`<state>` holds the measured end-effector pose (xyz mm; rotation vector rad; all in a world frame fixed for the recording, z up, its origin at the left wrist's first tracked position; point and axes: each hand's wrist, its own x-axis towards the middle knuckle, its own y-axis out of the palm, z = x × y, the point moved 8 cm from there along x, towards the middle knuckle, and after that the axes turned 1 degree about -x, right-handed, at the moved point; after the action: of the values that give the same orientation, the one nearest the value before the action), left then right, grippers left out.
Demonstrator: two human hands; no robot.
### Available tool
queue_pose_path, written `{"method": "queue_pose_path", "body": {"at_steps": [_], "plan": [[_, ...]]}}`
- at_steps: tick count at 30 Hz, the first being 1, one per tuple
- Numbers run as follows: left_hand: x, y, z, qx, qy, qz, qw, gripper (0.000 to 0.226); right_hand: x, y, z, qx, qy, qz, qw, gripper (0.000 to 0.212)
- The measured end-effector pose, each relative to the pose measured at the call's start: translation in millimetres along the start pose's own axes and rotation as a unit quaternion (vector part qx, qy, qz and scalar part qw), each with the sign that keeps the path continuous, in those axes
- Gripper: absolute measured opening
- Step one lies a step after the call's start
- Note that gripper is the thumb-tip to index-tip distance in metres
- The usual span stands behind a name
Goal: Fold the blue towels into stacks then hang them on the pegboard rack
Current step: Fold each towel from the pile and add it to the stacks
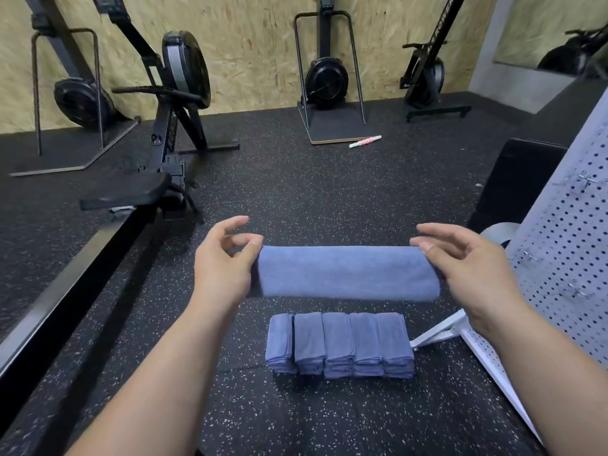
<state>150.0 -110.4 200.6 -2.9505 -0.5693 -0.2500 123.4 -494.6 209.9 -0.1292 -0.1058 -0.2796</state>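
pinching blue towel (347,273) taut, left hand (223,261), right hand (460,261), 5 folded stacks (340,345) below

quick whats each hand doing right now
Left hand: pinches the left end of the folded blue towel.
Right hand: pinches the right end of the same towel.

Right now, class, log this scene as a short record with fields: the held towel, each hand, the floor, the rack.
held towel: blue, folded into a long band, above the floor
left hand: pinches its left end
right hand: pinches its right end
folded stacks: five, side by side on floor
pegboard rack: at right, no towel seen on it
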Motion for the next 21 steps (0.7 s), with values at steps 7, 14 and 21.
{"method": "queue_pose_path", "body": {"at_steps": [7,14,21], "plan": [[-6.4,22.4,9.3,0.035,-0.029,0.183,0.982,0.051,-0.5,-0.6,-0.8,-0.138,-0.013,0.098,0.985,0.055],[-7.2,26.6,1.8,0.263,0.103,0.181,0.942,0.045,2.3,-14.1,1.1,-0.33,-0.081,0.041,0.94,0.043],[-5.9,23.7,10.4,0.161,0.006,0.162,0.974,0.033,6.3,-16.7,-3.1,-0.293,-0.059,0.082,0.951,0.008]]}}
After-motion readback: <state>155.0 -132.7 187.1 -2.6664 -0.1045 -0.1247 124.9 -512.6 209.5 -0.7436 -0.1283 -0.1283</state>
